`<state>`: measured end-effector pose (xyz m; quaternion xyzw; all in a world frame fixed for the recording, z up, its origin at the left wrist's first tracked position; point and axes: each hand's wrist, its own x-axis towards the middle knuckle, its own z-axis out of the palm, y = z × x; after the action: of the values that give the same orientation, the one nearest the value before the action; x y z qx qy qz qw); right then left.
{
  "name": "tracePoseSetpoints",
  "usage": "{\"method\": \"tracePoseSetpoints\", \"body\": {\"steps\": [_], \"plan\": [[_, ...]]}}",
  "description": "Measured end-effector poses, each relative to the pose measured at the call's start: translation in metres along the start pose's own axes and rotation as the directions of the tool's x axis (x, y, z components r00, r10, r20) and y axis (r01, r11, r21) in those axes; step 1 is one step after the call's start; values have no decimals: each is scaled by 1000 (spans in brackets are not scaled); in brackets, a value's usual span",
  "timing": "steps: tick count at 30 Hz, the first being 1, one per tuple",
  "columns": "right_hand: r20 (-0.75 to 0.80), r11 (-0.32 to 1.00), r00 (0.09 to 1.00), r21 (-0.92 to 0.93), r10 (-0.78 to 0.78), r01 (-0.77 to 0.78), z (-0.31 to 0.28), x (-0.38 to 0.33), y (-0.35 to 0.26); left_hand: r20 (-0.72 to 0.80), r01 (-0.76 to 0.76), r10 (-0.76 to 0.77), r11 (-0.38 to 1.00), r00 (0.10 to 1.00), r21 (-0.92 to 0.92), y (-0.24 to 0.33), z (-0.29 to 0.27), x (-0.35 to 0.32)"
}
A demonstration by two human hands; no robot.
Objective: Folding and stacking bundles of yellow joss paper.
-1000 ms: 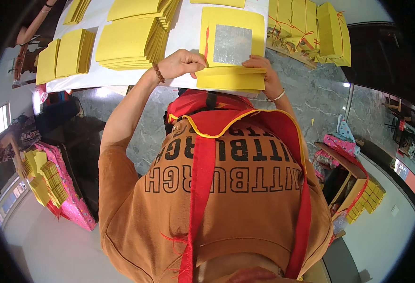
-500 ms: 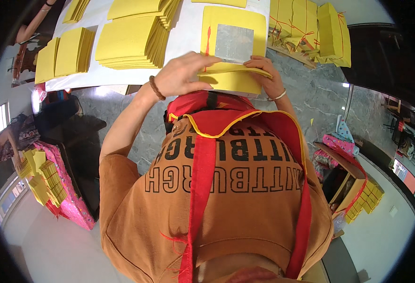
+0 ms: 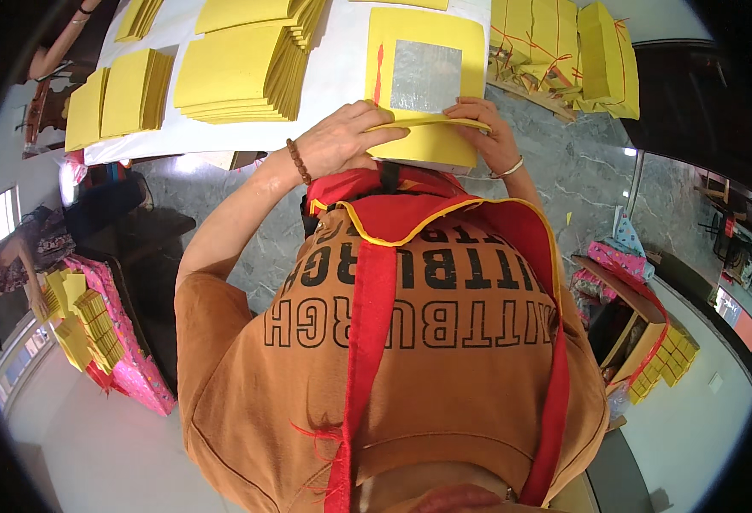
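A yellow paper sheet [image 3: 425, 21] with a silver foil square [image 3: 427, 77] and a red streak lies at the near edge of the white table. Its near part is raised in a fold [image 3: 431, 128], with more yellow paper below it toward my body. On the left end of this fold, my left hand [image 3: 342, 141] is closed, fingers on top and thumb lower down. At the right end my right hand [image 3: 489, 132] grips the paper, its fingertips curled over the edge beside the foil.
Stacks of folded yellow paper [image 3: 230, 77] stand left on the white-covered table [image 3: 333, 68]. Tied yellow bundles [image 3: 607, 60] are at the far right. A pink-covered surface with yellow bundles [image 3: 98, 329] is at left, near another person's arm [image 3: 25, 265]. A wooden shelf [image 3: 636, 342] stands right.
My left fingers have come down and closed onto the fold, and my left wrist has shifted slightly right. The fold looks flatter. My right hand keeps its hold.
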<state>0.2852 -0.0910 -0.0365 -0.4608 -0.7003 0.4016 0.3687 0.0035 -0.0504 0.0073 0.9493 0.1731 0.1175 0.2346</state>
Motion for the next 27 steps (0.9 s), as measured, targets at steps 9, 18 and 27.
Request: {"method": "tracePoseSetpoints", "body": {"steps": [9, 18, 27], "plan": [[7, 1000, 1000, 13, 11, -11, -1, 1, 2, 28, -2, 0, 998, 1000, 60, 4, -3, 2], [27, 999, 999, 45, 21, -23, -2, -1, 0, 50, 0, 8, 985, 999, -170, -9, -9, 0], [66, 997, 998, 79, -12, 7, -9, -1, 5, -20, 62, -73, 939, 997, -338, -12, -16, -1]]}}
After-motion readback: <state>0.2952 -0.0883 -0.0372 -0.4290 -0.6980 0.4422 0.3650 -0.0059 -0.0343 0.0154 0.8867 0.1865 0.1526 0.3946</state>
